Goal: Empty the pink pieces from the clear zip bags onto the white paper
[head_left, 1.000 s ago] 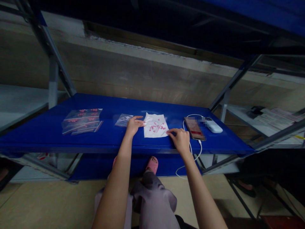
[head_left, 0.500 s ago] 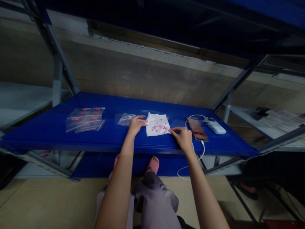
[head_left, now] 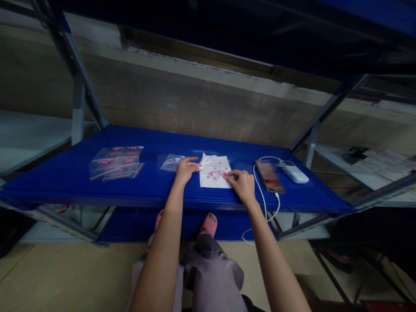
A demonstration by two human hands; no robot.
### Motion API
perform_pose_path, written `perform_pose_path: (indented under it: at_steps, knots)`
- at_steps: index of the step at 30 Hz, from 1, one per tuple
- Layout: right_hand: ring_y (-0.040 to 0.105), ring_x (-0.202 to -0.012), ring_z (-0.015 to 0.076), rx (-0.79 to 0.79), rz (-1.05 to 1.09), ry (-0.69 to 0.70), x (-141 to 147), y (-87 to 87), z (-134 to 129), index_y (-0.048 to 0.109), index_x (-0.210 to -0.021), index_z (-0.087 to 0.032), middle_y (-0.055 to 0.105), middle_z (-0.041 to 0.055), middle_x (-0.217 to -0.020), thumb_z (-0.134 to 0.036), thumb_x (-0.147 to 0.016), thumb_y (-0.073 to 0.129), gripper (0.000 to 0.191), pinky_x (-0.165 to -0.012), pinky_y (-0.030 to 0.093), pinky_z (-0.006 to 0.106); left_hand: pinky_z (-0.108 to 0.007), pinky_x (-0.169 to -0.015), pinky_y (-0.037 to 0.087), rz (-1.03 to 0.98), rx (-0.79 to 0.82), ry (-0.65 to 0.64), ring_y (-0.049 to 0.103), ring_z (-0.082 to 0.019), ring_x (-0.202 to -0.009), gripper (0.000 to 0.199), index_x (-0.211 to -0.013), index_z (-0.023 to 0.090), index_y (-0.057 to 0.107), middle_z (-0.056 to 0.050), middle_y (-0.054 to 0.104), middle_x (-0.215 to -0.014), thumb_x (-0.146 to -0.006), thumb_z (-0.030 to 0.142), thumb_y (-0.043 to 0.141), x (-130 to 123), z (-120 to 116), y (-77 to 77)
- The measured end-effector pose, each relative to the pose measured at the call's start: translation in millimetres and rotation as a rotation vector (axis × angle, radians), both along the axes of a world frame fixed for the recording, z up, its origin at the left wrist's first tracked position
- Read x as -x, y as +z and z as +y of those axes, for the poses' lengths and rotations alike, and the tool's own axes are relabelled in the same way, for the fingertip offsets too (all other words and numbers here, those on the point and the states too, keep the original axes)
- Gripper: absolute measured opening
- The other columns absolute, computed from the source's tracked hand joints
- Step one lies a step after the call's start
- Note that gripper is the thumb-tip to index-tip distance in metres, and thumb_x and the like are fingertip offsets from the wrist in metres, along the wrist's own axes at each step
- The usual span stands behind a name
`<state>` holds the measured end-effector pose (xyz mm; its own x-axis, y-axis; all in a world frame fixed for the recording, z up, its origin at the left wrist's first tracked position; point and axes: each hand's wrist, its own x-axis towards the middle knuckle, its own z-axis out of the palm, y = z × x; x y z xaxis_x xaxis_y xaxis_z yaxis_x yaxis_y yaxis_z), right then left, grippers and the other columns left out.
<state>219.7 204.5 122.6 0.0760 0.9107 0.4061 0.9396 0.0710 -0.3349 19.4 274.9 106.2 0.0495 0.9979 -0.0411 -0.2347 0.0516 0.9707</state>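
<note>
**Close work on a blue shelf [head_left: 58,186]**

My left hand [head_left: 186,170] and right hand [head_left: 242,185] are both narrow, fingertips drawn together, at a white sheet with pink pieces [head_left: 214,173]. It lies flat in the middle of the shelf, under what looks like clear plastic film. My left fingertips [head_left: 197,167] sit at its left edge, where the film is gathered, and my right fingertips [head_left: 227,174] rest on its right side. I cannot tell whether either hand grips it.

Just left of my left hand lies a small clear zip bag [head_left: 172,162], and farther left a stack of clear zip bags [head_left: 116,162] with pink shapes inside. To the right are a phone [head_left: 269,175] with a blurred screen and a white power bank [head_left: 295,174]. A white cable [head_left: 260,195] runs over the shelf's front edge. Any printing on these is too small or blurred to read.

The shelf belongs to a grey steel rack [head_left: 78,108] against a rough concrete wall [head_left: 182,99]. Papers [head_left: 386,167] lie on a shelf off to the right. Below are beige floor [head_left: 65,277], my grey trousers [head_left: 211,277] and a pink slipper [head_left: 208,225].
</note>
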Motion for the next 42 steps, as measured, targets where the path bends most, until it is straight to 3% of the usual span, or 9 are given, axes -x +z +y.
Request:
perform_pose_path:
  at_steps: [11, 18, 20, 24, 26, 32, 37, 39, 42]
  knots:
    - [0.059, -0.072, 0.0173, -0.037, 0.316, 0.041, -9, -12.1, 3, 0.071, -0.083, -0.021, 0.07, 0.004, -0.085, -0.04, -0.08, 0.05, 0.028, -0.07, 0.04, 0.027, -0.027, -0.07, 0.055, -0.048, -0.034, 0.025, 0.066, -0.013, -0.063, 0.044, -0.111, 0.007, 0.056, -0.003, 0.069, -0.066, -0.067, 0.0, 0.062, 3, -1, 8.2]
    - [0.056, -0.067, 0.0164, -0.004, 0.337, 0.087, -8, -10.4, 6, 0.069, -0.092, -0.019, 0.069, 0.0055, -0.082, -0.042, -0.078, 0.052, 0.032, -0.068, 0.041, 0.027, -0.03, -0.075, 0.054, -0.067, -0.035, 0.083, 0.066, -0.014, -0.065, 0.037, -0.102, 0.007, 0.059, -0.004, 0.069, -0.066, -0.066, 0.001, 0.061, -6, -1, 8.2]
    - [0.056, -0.071, 0.0168, -0.078, 0.331, 0.064, -10, -7.4, -1, 0.067, -0.094, -0.017, 0.068, 0.0068, -0.088, -0.042, -0.08, 0.049, 0.034, -0.072, 0.041, 0.029, -0.03, -0.074, 0.054, -0.061, -0.038, 0.114, 0.066, -0.014, -0.062, 0.033, -0.098, 0.007, 0.06, -0.003, 0.068, -0.062, -0.065, 0.002, 0.063, -9, -1, 6.2]
    - [0.052, -0.078, 0.0196, -0.267, 0.224, -0.107, -13, -9.0, -31, 0.061, -0.106, -0.017, 0.063, 0.0086, -0.091, -0.041, -0.086, 0.038, 0.039, -0.078, 0.039, 0.033, -0.031, -0.07, 0.055, -0.007, -0.041, 0.12, 0.064, -0.014, -0.056, 0.03, -0.092, 0.008, 0.061, -0.002, 0.066, -0.058, -0.062, 0.003, 0.064, -12, 1, 2.0]
    - [0.051, -0.08, 0.0206, -0.233, 0.137, -0.07, -14, -15.6, -43, 0.057, -0.11, -0.016, 0.061, 0.009, -0.089, -0.037, -0.087, 0.037, 0.037, -0.078, 0.039, 0.033, -0.032, -0.069, 0.054, 0.038, -0.026, 0.1, 0.064, -0.015, -0.056, 0.029, -0.09, 0.007, 0.061, -0.002, 0.065, -0.058, -0.061, 0.001, 0.062, -13, 3, -0.2]
    - [0.049, -0.084, 0.0221, -0.098, -0.004, -0.015, -12, -30.6, -44, 0.058, -0.105, -0.014, 0.055, 0.0116, -0.091, -0.018, -0.086, 0.028, 0.035, -0.079, 0.038, 0.035, -0.029, -0.065, 0.053, 0.119, -0.036, 0.071, 0.063, -0.016, -0.054, 0.026, -0.082, 0.009, 0.062, -0.001, 0.064, -0.056, -0.057, 0.004, 0.064, -15, 4, -5.1]
    - [0.05, -0.066, 0.0167, -0.153, 0.257, 0.013, -22, -27.6, -43, 0.053, -0.096, -0.015, 0.053, 0.003, -0.072, -0.026, -0.081, 0.044, 0.02, -0.066, 0.041, 0.029, -0.024, -0.056, 0.051, 0.091, -0.051, 0.054, 0.06, -0.012, -0.048, 0.023, -0.074, 0.012, 0.061, 0.003, 0.062, -0.05, -0.052, 0.005, 0.064, -15, 1, -3.2]
    - [0.048, -0.059, 0.0147, -0.207, 0.342, -0.041, -28, -26.1, -46, 0.052, -0.094, -0.016, 0.052, 0.0002, -0.067, -0.029, -0.08, 0.048, 0.02, -0.061, 0.04, 0.027, -0.023, -0.055, 0.05, 0.083, -0.051, 0.061, 0.059, -0.012, -0.047, 0.023, -0.073, 0.012, 0.061, 0.003, 0.061, -0.049, -0.051, 0.004, 0.063, -15, 0, -1.5]
    - [0.048, -0.059, 0.0151, -0.296, 0.296, -0.143, -39, -24.8, -49, 0.055, -0.091, -0.015, 0.052, 0.0012, -0.067, -0.03, -0.08, 0.048, 0.02, -0.062, 0.04, 0.028, -0.023, -0.054, 0.05, 0.09, -0.044, 0.069, 0.06, -0.012, -0.048, 0.025, -0.073, 0.012, 0.061, 0.003, 0.062, -0.049, -0.05, 0.004, 0.063, -15, -1, 1.1]
